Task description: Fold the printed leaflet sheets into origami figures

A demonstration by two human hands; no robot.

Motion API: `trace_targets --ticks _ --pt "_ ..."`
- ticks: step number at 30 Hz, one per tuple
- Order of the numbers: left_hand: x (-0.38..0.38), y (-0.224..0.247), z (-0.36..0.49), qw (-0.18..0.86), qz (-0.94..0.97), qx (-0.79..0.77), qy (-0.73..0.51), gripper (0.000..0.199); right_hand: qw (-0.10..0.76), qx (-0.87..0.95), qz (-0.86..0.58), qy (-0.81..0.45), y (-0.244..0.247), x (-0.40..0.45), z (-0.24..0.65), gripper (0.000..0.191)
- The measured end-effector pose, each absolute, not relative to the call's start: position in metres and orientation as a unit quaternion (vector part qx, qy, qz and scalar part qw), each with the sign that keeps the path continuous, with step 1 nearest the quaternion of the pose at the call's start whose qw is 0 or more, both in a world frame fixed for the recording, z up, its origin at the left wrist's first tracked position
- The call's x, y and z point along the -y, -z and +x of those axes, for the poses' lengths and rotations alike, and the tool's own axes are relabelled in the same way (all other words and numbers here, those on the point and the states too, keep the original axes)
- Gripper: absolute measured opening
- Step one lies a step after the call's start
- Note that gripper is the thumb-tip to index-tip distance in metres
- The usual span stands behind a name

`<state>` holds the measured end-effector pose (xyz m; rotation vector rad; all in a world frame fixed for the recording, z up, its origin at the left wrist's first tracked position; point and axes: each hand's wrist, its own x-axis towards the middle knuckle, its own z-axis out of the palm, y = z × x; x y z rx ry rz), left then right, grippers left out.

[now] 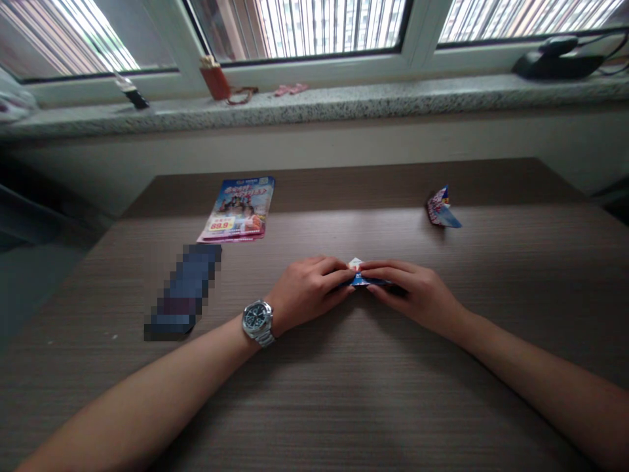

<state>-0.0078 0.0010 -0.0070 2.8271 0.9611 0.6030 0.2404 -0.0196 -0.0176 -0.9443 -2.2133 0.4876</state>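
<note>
A small folded piece of printed paper (358, 278), blue and white with a pointed top, lies on the table under my fingertips. My left hand (312, 285), with a metal watch (257, 318) at the wrist, presses on its left part with thumb and fingers. From the other side my right hand (410, 282) grips its right part, fingers over the top and thumb along the near edge. Both hands cover most of the paper. Farther back on the right stands a folded paper figure (442, 210) in similar printed colours.
On the wooden table (314, 406), a stack of printed flyers (240, 210) lies at the back left. A pixelated dark object (184, 292) is nearer. Along the stone windowsill (373, 105) are a red box (215, 80), a pink item (291, 89) and a black device (557, 62).
</note>
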Motion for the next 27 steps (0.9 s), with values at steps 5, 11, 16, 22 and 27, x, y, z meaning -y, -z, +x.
trace_targets --ticks 5,11,16,22,27 --pt "-0.001 0.008 -0.008 0.089 0.917 -0.323 -0.214 0.026 0.334 0.848 -0.367 -0.183 0.017 0.021 0.240 0.029" --pt "-0.001 0.010 -0.011 0.079 0.912 -0.331 -0.229 0.027 0.352 0.854 -0.353 -0.149 0.017 0.022 0.240 0.031" --pt "0.001 0.007 -0.011 0.068 0.904 -0.342 -0.248 0.025 0.324 0.878 -0.348 -0.051 0.016 0.022 0.242 0.027" --pt "0.004 0.001 -0.008 0.072 0.892 -0.361 -0.261 0.022 0.288 0.876 -0.365 0.125 0.009 0.028 0.242 0.028" --pt "0.007 -0.001 -0.006 0.074 0.889 -0.369 -0.260 0.021 0.228 0.897 -0.350 0.143 0.007 0.031 0.238 0.026"
